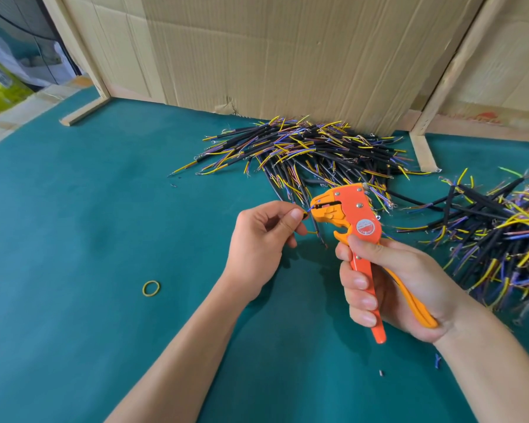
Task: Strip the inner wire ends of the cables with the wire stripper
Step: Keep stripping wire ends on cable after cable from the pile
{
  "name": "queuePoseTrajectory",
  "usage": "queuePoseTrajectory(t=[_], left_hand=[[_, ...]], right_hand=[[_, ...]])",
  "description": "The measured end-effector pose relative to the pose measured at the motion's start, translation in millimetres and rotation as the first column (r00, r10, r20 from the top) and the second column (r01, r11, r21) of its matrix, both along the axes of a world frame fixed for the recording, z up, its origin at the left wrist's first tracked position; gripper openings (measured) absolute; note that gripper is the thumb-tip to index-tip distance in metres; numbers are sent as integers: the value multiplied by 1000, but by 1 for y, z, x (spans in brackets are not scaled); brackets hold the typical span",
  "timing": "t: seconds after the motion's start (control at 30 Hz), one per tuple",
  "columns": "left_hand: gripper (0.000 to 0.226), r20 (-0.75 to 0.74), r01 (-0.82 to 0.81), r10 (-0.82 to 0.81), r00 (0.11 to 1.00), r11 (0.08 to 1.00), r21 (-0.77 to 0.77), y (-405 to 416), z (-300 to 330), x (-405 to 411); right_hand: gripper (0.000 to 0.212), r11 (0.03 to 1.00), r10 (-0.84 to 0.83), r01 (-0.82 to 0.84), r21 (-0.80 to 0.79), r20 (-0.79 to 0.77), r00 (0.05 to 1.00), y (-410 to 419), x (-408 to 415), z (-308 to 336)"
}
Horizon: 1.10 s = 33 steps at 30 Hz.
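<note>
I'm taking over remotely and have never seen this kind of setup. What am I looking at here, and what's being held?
There is no machine: a person works bare-handed, filmed by a camera on their head looking down. The right hand grips an orange wire stripper. The left hand pinches one cable, feeding its blue wire end into the stripper's head. On the green table lie two piles of black cables and a yellow rubber band. Cardboard stands behind.
</note>
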<state>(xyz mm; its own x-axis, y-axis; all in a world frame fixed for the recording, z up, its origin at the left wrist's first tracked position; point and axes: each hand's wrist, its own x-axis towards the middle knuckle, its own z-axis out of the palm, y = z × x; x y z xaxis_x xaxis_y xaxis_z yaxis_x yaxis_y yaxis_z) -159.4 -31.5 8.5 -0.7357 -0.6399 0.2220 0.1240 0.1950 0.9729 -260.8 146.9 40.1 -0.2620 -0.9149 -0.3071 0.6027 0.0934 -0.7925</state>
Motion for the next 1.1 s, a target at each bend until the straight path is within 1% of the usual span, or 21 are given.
queuePoseTrajectory(t=[0.07, 0.13, 0.17, 0.27, 0.33, 0.43, 0.57, 0.63, 0.73, 0.9, 0.93, 1.0, 1.1], left_hand=[[19, 6, -6, 6, 1000, 1000, 0, 0, 0, 0], [19, 18, -18, 18, 1000, 1000, 14, 1, -1, 0], [19, 23, -26, 25, 999, 999, 23, 1, -2, -1], [20, 14, -14, 13, 1000, 999, 31, 1, -1, 0], [20, 15, -7, 6, 1000, 999, 40, 4, -1, -1], [20, 4, -26, 25, 1000, 993, 115, 3, 1, -1], [14, -36, -9, 18, 999, 968, 250, 0, 8, 2], [12, -18, -5, 10, 1000, 960, 279, 2, 10, 4], [7, 28, 7, -16, 999, 957, 291, 4, 13, 8], [7, 122, 1, -31, 992, 971, 240, 12, 26, 12], [8, 119, 30, -58, 991, 974, 226, 15, 31, 11], [17, 100, 91, -110, 989, 979, 181, 21, 44, 4], [18, 70, 131, -134, 988, 990, 50, 33, 71, -16]], right_hand=[[27, 998, -59, 59, 10, -5, 998, -4, 4, -1], [29, 993, -115, 115, 10, -3, 993, -8, 7, -1], [29, 993, -117, 117, 8, -4, 993, -8, 8, -2], [29, 998, -50, 50, -41, 3, 999, -4, 7, -4], [34, 996, -22, 25, -81, 32, 999, -2, 4, -5], [41, 994, -22, 29, -106, 64, 998, -2, 1, -7], [29, 980, -169, 184, -78, 167, 971, -3, -6, -9], [29, 972, -204, 223, -73, 202, 958, -3, -7, -10], [34, 976, -191, 206, -69, 187, 964, -2, -5, -10], [37, 970, -224, 238, -44, 205, 953, -3, -3, -8], [38, 967, -240, 253, -37, 204, 949, -2, -3, -8], [46, 963, -258, 268, -23, 195, 946, -2, -2, -7], [56, 963, -260, 270, -23, 200, 945, 0, 0, -5]])
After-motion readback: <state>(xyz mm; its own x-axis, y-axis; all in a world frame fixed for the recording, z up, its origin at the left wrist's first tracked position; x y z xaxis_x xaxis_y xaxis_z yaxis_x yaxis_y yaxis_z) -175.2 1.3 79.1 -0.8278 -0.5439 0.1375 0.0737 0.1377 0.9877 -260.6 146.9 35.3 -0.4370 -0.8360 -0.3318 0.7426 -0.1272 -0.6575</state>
